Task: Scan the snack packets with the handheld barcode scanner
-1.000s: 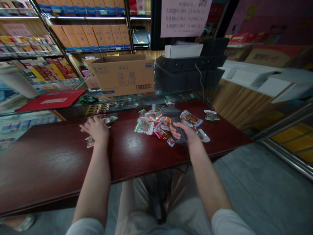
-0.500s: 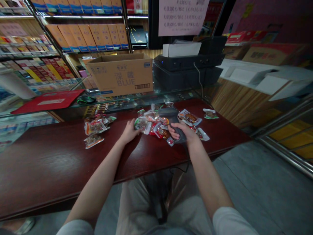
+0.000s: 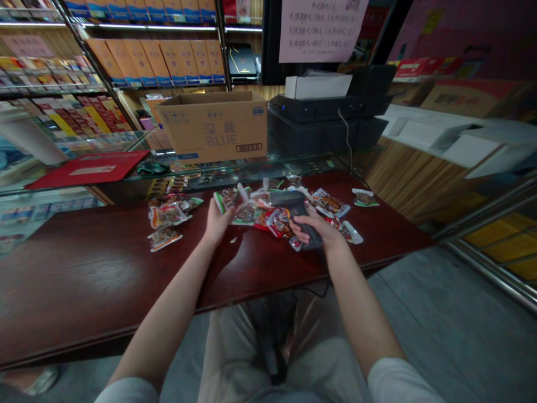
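Observation:
My left hand (image 3: 218, 223) is closed on a small snack packet (image 3: 229, 197) with a green and white edge, tilted up off the table. My right hand (image 3: 316, 228) grips the handle of a dark barcode scanner (image 3: 289, 198), whose head points left over the pile. Under and between the hands lie several snack packets, among them a red one (image 3: 272, 221) and a clear one with a green edge (image 3: 245, 214). Right of the scanner rests a brown packet (image 3: 329, 202). The scanner's trigger is hidden by my fingers.
A smaller group of packets (image 3: 168, 215) lies to the left, and a lone packet (image 3: 364, 197) at the right. Behind the brown table (image 3: 104, 268) stand an open cardboard box (image 3: 218, 129), a black cash drawer (image 3: 319, 131) and a red folder (image 3: 88, 169). The scanner's cable hangs below the table edge.
My left hand has lifted the green-edged packet from the pile and tilted it up, moving slightly left. My right hand still holds the scanner in nearly the same place.

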A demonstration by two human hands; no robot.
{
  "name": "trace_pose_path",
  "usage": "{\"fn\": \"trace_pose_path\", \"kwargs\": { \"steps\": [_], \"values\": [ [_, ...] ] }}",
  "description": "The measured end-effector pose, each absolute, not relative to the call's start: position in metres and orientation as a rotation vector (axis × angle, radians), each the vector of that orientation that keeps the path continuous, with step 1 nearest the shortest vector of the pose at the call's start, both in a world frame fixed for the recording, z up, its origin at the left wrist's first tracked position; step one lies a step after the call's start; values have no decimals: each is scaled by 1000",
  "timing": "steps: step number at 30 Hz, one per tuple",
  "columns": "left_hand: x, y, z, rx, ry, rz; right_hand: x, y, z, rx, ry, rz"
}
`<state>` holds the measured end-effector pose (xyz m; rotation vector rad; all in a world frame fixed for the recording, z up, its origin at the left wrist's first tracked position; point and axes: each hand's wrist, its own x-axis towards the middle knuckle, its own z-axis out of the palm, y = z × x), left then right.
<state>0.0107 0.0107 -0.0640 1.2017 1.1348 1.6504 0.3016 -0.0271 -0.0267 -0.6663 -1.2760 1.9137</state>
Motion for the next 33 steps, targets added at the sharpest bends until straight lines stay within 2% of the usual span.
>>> {"fn": "trace_pose_path", "kwargs": {
  "steps": [16,24,28,33],
  "values": [
    [22,8,-57,969,816,1626,299,-29,-24,-707,-1329,1917],
    [25,3,-50,946,833,1603,297,-30,-22,-707,-1354,1901],
    [21,0,-46,1017,1042,1591,298,-28,-25,-694,-1302,1872],
    [-19,-15,-10,1523,1978,1558,300,-27,-23,-654,-1228,1840]
  ]
}}
